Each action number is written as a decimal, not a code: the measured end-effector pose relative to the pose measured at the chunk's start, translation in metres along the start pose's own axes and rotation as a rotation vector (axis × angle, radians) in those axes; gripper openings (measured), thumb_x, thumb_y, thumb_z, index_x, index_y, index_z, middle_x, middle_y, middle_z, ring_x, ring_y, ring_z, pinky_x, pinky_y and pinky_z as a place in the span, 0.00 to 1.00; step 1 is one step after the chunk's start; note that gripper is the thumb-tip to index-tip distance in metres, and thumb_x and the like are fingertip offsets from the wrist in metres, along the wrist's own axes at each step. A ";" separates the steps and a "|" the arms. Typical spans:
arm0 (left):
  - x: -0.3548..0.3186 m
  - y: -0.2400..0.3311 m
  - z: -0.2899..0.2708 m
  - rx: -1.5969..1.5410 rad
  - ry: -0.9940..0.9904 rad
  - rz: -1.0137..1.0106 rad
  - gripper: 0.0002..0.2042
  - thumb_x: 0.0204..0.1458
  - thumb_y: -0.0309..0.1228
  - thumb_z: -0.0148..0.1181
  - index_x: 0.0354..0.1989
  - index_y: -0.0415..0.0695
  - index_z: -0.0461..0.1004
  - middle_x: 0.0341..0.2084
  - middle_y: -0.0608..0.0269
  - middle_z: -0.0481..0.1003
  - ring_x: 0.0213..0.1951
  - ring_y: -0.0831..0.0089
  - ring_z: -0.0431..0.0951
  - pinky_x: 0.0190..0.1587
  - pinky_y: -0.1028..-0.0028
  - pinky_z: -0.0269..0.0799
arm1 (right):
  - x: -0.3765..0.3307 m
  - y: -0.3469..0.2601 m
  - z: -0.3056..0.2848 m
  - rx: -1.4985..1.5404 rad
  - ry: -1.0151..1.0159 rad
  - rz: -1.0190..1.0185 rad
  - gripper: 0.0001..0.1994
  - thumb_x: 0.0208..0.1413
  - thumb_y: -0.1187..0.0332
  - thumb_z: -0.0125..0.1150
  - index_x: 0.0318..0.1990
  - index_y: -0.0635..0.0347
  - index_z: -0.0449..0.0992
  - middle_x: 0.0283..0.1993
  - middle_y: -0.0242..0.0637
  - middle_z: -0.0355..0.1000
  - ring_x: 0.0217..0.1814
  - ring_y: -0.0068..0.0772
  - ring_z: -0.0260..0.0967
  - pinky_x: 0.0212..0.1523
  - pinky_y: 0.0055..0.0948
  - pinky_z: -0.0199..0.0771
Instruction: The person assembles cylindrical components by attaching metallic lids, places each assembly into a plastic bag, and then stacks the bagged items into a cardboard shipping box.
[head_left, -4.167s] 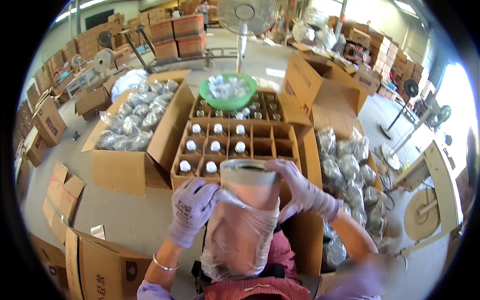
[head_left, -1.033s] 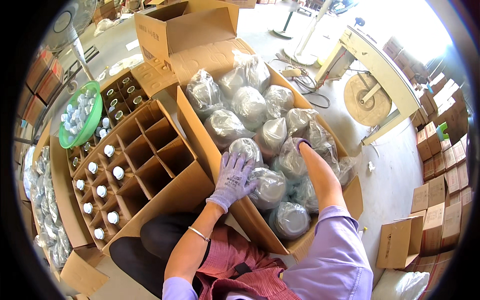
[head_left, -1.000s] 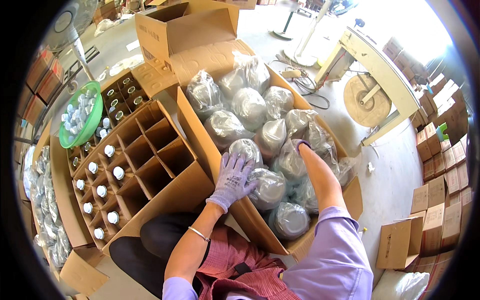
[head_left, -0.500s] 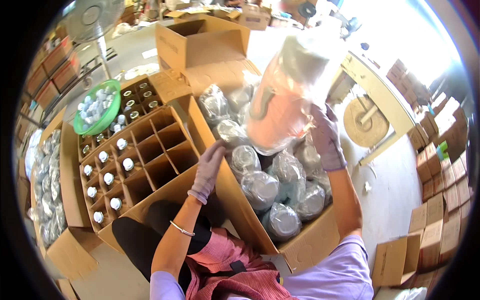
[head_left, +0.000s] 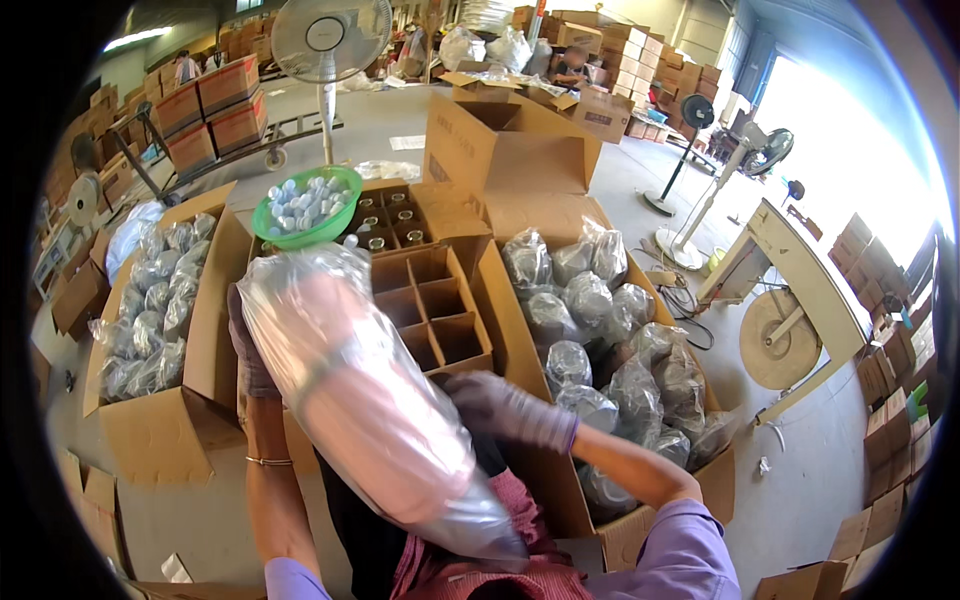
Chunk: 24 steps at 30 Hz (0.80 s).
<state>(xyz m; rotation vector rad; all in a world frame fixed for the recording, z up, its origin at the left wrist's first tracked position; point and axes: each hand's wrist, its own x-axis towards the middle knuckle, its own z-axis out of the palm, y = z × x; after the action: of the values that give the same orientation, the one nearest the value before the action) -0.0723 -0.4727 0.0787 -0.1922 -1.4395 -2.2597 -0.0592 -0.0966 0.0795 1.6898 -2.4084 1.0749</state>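
Note:
A long pink, bottle-like thing in a clear plastic bag [head_left: 375, 400] slants across my lap and over the divided carton [head_left: 430, 295], partly blurred by motion. My left hand [head_left: 255, 340], in a thin grey-violet glove, grips its left side near the upper end. The fingers are partly hidden by the bag. My right hand [head_left: 505, 408], gloved alike, is by its right side. That hand is smeared and its fingertips are hard to make out. To the right stands an open carton [head_left: 515, 375] full of bagged clear vessels [head_left: 588, 298].
A green basin [head_left: 340, 222] of small whitish caps rests beyond the divided carton. At left is another carton [head_left: 215, 350] of bagged items. A standing fan [head_left: 328, 100], an open box [head_left: 480, 145] and a table [head_left: 800, 250] stand farther off. A person [head_left: 570, 68] sits far back.
The bagged pink thing has moved from over the right carton leftward to over my lap and the divided carton. My left hand has come onto it. The view has lifted and turned left.

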 end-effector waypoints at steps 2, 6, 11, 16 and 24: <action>-0.016 0.018 0.004 0.077 -0.134 -0.006 0.28 0.62 0.52 0.49 0.53 0.37 0.74 0.48 0.53 0.76 0.49 0.69 0.76 0.55 0.65 0.72 | 0.009 0.021 -0.019 -0.045 0.204 0.261 0.16 0.53 0.70 0.59 0.49 0.63 0.76 0.51 0.47 0.73 0.53 0.51 0.71 0.56 0.41 0.70; -0.085 0.017 0.065 0.394 -0.153 0.161 0.23 0.59 0.46 0.51 0.47 0.35 0.77 0.43 0.54 0.78 0.46 0.69 0.76 0.54 0.67 0.70 | 0.038 -0.030 -0.039 0.535 0.352 0.231 0.41 0.57 0.56 0.65 0.71 0.64 0.50 0.72 0.47 0.50 0.74 0.44 0.50 0.68 0.41 0.57; -0.117 0.037 0.078 0.457 -0.213 0.271 0.36 0.52 0.42 0.59 0.68 0.40 0.60 0.69 0.49 0.56 0.71 0.54 0.54 0.71 0.62 0.47 | 0.037 -0.048 0.006 0.333 0.351 -0.033 0.55 0.49 0.31 0.58 0.74 0.60 0.47 0.78 0.57 0.34 0.81 0.55 0.30 0.75 0.48 0.34; -0.206 0.036 0.049 0.236 -0.292 -0.167 0.41 0.54 0.40 0.60 0.72 0.33 0.48 0.73 0.48 0.47 0.74 0.55 0.44 0.73 0.61 0.40 | -0.024 -0.053 0.056 0.148 0.278 -0.120 0.32 0.49 0.46 0.70 0.59 0.52 0.74 0.76 0.65 0.37 0.77 0.69 0.37 0.72 0.56 0.44; -0.151 0.059 -0.037 0.219 -0.140 -0.348 0.24 0.67 0.43 0.44 0.56 0.31 0.71 0.47 0.51 0.79 0.48 0.63 0.81 0.55 0.65 0.75 | -0.091 -0.055 0.031 -0.107 -0.277 -0.189 0.18 0.48 0.52 0.68 0.44 0.49 0.79 0.59 0.47 0.66 0.60 0.51 0.66 0.57 0.50 0.68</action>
<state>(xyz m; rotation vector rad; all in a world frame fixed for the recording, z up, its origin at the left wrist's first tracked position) 0.0923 -0.4818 0.0582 -0.0312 -1.9080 -2.3681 0.0359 -0.0480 0.0507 2.0980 -2.3383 0.7172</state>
